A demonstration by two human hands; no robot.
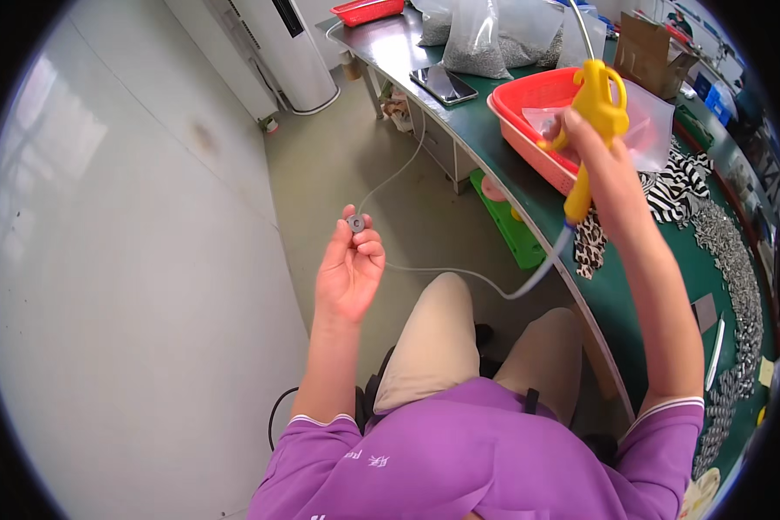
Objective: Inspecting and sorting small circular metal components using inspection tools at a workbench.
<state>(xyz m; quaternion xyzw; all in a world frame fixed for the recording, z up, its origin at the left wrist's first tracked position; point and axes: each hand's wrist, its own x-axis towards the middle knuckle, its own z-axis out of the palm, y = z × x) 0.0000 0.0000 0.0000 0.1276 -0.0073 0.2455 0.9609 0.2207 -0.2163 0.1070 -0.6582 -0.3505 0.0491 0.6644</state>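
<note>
Raised close by, the right hand point(614, 169) is curled round a yellow air gun point(598, 102). The left hand point(351, 273), well apart from it, pinches a grey disc point(356, 224) between thumb and fingertips, just beyond the palm. Past the right hand, a red basket point(527, 149) sits on the green table point(470, 130), with filled bags point(477, 48) behind.

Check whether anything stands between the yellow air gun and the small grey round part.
Nothing visible does: the space from the yellow air gun in the right hand to the small grey round part in the left hand looks open. The red basket and table seem to lie lower.
</note>
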